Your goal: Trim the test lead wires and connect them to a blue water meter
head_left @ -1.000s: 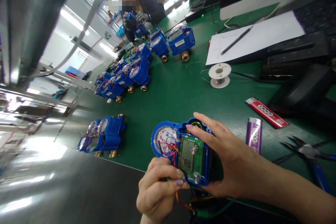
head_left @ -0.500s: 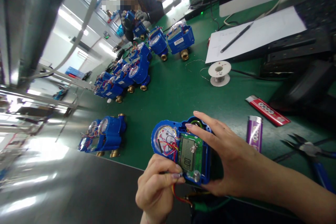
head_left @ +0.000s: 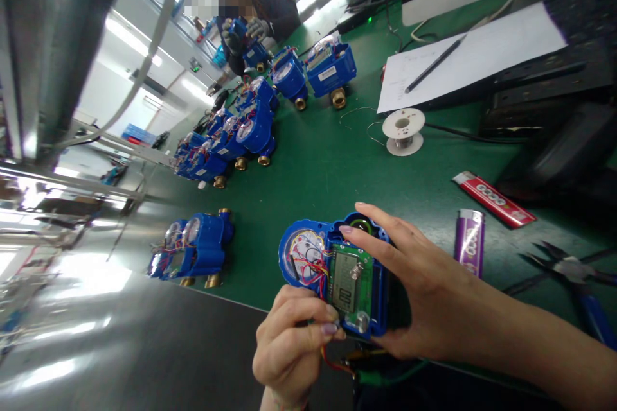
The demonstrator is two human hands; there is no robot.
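Right hand (head_left: 424,295), lower centre-right of the head view: wrapped around the right side of an open blue meter body (head_left: 337,273), index finger stretched over its upper edge, thumb below. Meter sits at bottom centre, just past the near edge of the green mat (head_left: 328,167), face up: a round dial well full of red, blue and white wires (head_left: 306,257) on its left, a green circuit board (head_left: 351,282) with a grey display on its right.

Left hand (head_left: 294,347), bottom centre: fingers curled tight, thumb and forefinger pinched at the lower left corner of the board. Something thin seems to be in the pinch, but it is too small to tell what. Red and green leads (head_left: 357,369) trail off below the meter.

Risks, as judged from here:
- The pinch works right beside loose thin wires; a tug could pull a joint off the board.
- The right hand's grip is one-sided; a twist from the left could tip the meter off the mat edge.
- Trailing leads underneath could snag on the wrist.

Surroundings: purple lighter (head_left: 468,241) and red lighter (head_left: 494,199) to the right, cutters (head_left: 569,270) at far right, white wire spool (head_left: 403,131) at centre. More blue meters (head_left: 193,253) lie lower left and in a row towards the upper centre, where another person's gloved hands (head_left: 258,29) hold one.
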